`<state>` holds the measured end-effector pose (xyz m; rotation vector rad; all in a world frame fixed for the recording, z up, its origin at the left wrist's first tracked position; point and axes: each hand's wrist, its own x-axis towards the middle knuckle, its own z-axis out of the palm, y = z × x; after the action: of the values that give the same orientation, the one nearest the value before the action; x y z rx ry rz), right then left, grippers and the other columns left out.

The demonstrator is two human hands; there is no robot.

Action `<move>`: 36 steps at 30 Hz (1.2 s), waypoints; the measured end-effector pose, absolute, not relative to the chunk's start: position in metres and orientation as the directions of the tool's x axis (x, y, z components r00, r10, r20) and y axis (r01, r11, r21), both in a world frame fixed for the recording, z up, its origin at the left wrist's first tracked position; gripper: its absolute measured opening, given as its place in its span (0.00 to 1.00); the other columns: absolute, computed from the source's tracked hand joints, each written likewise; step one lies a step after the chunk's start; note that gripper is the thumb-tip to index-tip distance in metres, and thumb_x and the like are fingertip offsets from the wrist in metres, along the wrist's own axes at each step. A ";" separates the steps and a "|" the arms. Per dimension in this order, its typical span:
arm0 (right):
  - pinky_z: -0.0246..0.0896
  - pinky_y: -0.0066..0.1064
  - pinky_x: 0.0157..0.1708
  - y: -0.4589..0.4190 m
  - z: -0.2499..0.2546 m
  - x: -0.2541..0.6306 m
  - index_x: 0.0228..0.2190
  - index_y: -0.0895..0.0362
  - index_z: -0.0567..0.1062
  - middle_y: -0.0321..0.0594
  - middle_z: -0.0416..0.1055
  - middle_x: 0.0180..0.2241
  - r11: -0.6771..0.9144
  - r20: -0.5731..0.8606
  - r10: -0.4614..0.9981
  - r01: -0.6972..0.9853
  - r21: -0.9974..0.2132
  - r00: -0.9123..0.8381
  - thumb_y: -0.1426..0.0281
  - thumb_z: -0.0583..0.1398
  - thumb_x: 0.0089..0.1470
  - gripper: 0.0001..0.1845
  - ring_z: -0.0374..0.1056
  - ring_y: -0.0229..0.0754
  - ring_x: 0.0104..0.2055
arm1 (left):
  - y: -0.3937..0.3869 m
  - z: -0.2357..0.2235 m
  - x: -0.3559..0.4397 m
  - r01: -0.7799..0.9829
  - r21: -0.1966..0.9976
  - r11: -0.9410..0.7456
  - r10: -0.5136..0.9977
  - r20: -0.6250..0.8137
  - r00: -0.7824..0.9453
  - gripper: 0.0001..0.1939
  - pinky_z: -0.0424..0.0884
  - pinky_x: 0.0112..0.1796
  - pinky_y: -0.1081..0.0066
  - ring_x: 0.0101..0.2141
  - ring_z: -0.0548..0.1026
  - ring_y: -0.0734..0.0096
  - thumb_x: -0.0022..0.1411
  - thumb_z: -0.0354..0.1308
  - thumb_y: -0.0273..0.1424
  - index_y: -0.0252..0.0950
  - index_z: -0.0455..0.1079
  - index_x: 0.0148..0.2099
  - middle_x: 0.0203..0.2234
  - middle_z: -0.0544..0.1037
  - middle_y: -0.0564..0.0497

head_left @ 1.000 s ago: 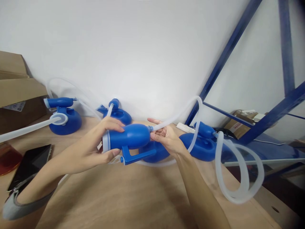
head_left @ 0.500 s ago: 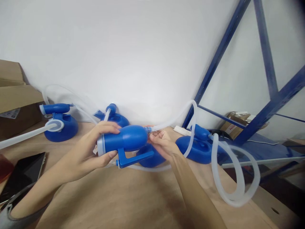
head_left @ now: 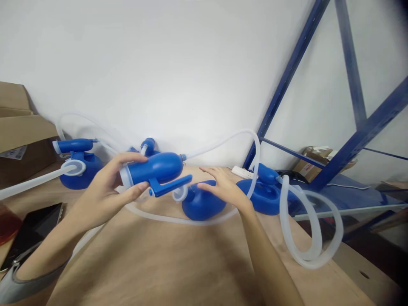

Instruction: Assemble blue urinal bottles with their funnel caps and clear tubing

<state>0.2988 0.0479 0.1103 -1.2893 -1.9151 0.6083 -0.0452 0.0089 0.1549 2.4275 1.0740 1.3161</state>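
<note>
My left hand [head_left: 110, 189] grips the pale-rimmed end of a blue bottle-shaped plastic piece [head_left: 156, 167], tilted above the table, its bar-like handle facing me. A translucent white hose [head_left: 219, 143] joins its narrow far end at a small clamp, then arches right and loops down. My right hand [head_left: 225, 187], fingers apart and holding nothing, is over a round blue plastic jug [head_left: 202, 204] lying on the table. I cannot tell whether it touches the jug. A pale ring-shaped mouth [head_left: 180, 193] shows on the jug's left side.
More blue jugs with attached hoses stand at left [head_left: 79, 172] and right [head_left: 261, 193], another against the wall. A phone [head_left: 35, 233] and an open cardboard box [head_left: 25, 127] are at left. A power strip [head_left: 244, 172] and blue metal rack [head_left: 287, 85] are at right.
My right hand has let go of the hose joint and opened, moving slightly right. My left hand has carried the blue piece left and up, uncovering more of the jug behind it.
</note>
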 end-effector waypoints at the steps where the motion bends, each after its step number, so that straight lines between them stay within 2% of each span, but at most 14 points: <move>1: 0.51 0.56 0.70 0.053 0.105 0.311 0.61 0.49 0.76 0.49 0.71 0.64 0.367 0.286 0.930 0.660 -0.655 -0.232 0.53 0.73 0.51 0.38 0.59 0.60 0.70 | 0.007 0.156 -0.044 0.522 0.469 -0.712 0.674 0.664 0.324 0.21 0.76 0.42 0.67 0.50 0.75 0.55 0.70 0.59 0.41 0.45 0.64 0.62 0.55 0.73 0.50; 4: 0.49 0.56 0.70 0.070 0.085 0.338 0.62 0.51 0.75 0.50 0.68 0.67 0.328 0.122 0.938 0.722 -0.609 -0.324 0.57 0.71 0.53 0.37 0.59 0.60 0.70 | 0.002 0.156 -0.034 0.553 0.425 -0.717 0.669 0.644 0.372 0.22 0.75 0.33 0.71 0.45 0.77 0.59 0.67 0.62 0.44 0.44 0.69 0.60 0.55 0.74 0.47; 8: 0.54 0.53 0.67 0.080 0.072 0.334 0.57 0.55 0.80 0.51 0.75 0.61 0.430 0.219 0.900 0.682 -0.592 -0.377 0.59 0.70 0.55 0.30 0.66 0.61 0.65 | 0.005 0.137 -0.012 0.609 0.327 -0.723 0.662 0.579 0.475 0.22 0.75 0.30 0.70 0.32 0.76 0.71 0.67 0.62 0.45 0.43 0.73 0.59 0.55 0.75 0.45; 11: 0.66 0.47 0.55 0.080 0.073 0.309 0.46 0.53 0.85 0.46 0.83 0.47 0.502 0.236 0.854 0.613 -0.610 -0.463 0.58 0.74 0.49 0.23 0.75 0.59 0.51 | 0.013 0.112 0.003 0.642 0.180 -0.746 0.612 0.567 0.551 0.20 0.77 0.32 0.67 0.28 0.77 0.73 0.70 0.59 0.41 0.44 0.74 0.61 0.58 0.74 0.43; 13: 0.69 0.40 0.45 0.078 0.074 0.293 0.37 0.55 0.87 0.42 0.84 0.36 0.509 0.216 0.841 0.590 -0.626 -0.496 0.60 0.74 0.48 0.16 0.76 0.53 0.41 | 0.017 0.094 0.011 0.666 0.044 -0.744 0.561 0.582 0.588 0.19 0.79 0.36 0.63 0.34 0.81 0.64 0.71 0.58 0.36 0.45 0.74 0.62 0.61 0.73 0.40; 15: 0.68 0.34 0.38 0.076 0.076 0.283 0.35 0.58 0.86 0.39 0.82 0.32 0.477 0.171 0.847 0.578 -0.662 -0.504 0.63 0.74 0.46 0.15 0.74 0.47 0.36 | 0.019 0.077 0.017 0.704 -0.098 -0.703 0.504 0.630 0.591 0.21 0.80 0.41 0.57 0.47 0.81 0.51 0.70 0.57 0.29 0.46 0.73 0.63 0.63 0.72 0.38; 17: 0.67 0.31 0.33 0.073 0.078 0.281 0.40 0.58 0.85 0.37 0.81 0.32 0.415 0.089 0.840 0.527 -0.741 -0.536 0.62 0.74 0.45 0.20 0.73 0.43 0.33 | 0.022 0.062 0.023 0.738 -0.201 -0.644 0.464 0.664 0.586 0.24 0.79 0.45 0.52 0.55 0.77 0.44 0.70 0.56 0.23 0.47 0.73 0.63 0.64 0.72 0.37; 19: 0.66 0.29 0.28 0.069 0.083 0.285 0.45 0.58 0.84 0.36 0.80 0.33 0.357 0.014 0.807 0.470 -0.807 -0.590 0.60 0.73 0.47 0.24 0.71 0.40 0.29 | 0.027 0.051 0.030 0.745 -0.248 -0.619 0.442 0.674 0.592 0.26 0.80 0.45 0.50 0.54 0.77 0.43 0.69 0.54 0.19 0.46 0.73 0.63 0.63 0.74 0.37; 23: 0.65 0.29 0.30 0.064 0.092 0.299 0.40 0.57 0.85 0.34 0.77 0.29 0.422 0.040 0.795 0.505 -0.753 -0.605 0.62 0.74 0.47 0.19 0.69 0.40 0.30 | 0.040 0.045 0.046 0.730 -0.172 -0.662 0.467 0.667 0.581 0.27 0.78 0.48 0.45 0.58 0.75 0.40 0.71 0.53 0.20 0.47 0.70 0.66 0.68 0.68 0.35; 26: 0.66 0.31 0.32 0.066 0.095 0.316 0.42 0.56 0.86 0.36 0.79 0.29 0.411 0.029 0.826 0.567 -0.714 -0.563 0.59 0.74 0.46 0.21 0.70 0.43 0.32 | 0.049 0.047 0.061 0.663 -0.076 -0.745 0.484 0.623 0.615 0.33 0.69 0.58 0.36 0.68 0.62 0.32 0.71 0.59 0.29 0.48 0.57 0.74 0.75 0.48 0.32; 30: 0.69 0.35 0.38 0.070 0.097 0.343 0.46 0.59 0.85 0.42 0.82 0.35 0.266 -0.057 0.891 0.620 -0.738 -0.450 0.54 0.74 0.44 0.30 0.73 0.47 0.37 | 0.069 0.024 0.069 0.574 0.150 -0.805 0.513 0.664 0.545 0.51 0.64 0.64 0.39 0.74 0.45 0.31 0.69 0.62 0.45 0.45 0.34 0.80 0.76 0.22 0.34; 32: 0.70 0.37 0.42 0.067 0.105 0.358 0.46 0.59 0.85 0.43 0.82 0.37 0.207 -0.077 0.924 0.660 -0.723 -0.374 0.51 0.74 0.43 0.33 0.74 0.50 0.40 | 0.084 -0.001 0.063 0.556 0.191 -0.809 0.504 0.713 0.487 0.48 0.61 0.66 0.40 0.74 0.43 0.34 0.71 0.60 0.43 0.49 0.33 0.79 0.76 0.19 0.39; 34: 0.70 0.39 0.45 0.057 0.117 0.375 0.44 0.58 0.85 0.45 0.83 0.40 0.193 -0.064 0.944 0.698 -0.690 -0.324 0.48 0.73 0.43 0.33 0.75 0.53 0.43 | 0.101 -0.029 0.051 0.565 0.147 -0.812 0.473 0.732 0.491 0.42 0.57 0.67 0.38 0.74 0.45 0.35 0.72 0.59 0.38 0.53 0.40 0.79 0.77 0.24 0.42; 36: 0.71 0.42 0.46 0.040 0.133 0.393 0.42 0.57 0.86 0.46 0.83 0.43 0.199 -0.033 0.957 0.730 -0.654 -0.290 0.45 0.72 0.44 0.32 0.75 0.55 0.44 | 0.115 -0.051 0.038 0.599 0.134 -0.790 0.496 0.714 0.494 0.38 0.58 0.66 0.37 0.74 0.48 0.36 0.73 0.57 0.36 0.51 0.45 0.78 0.78 0.32 0.40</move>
<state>0.3931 0.0398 0.1327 -1.5772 -2.0986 0.8111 0.0379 0.1145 -0.0514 2.8279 1.0417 1.2797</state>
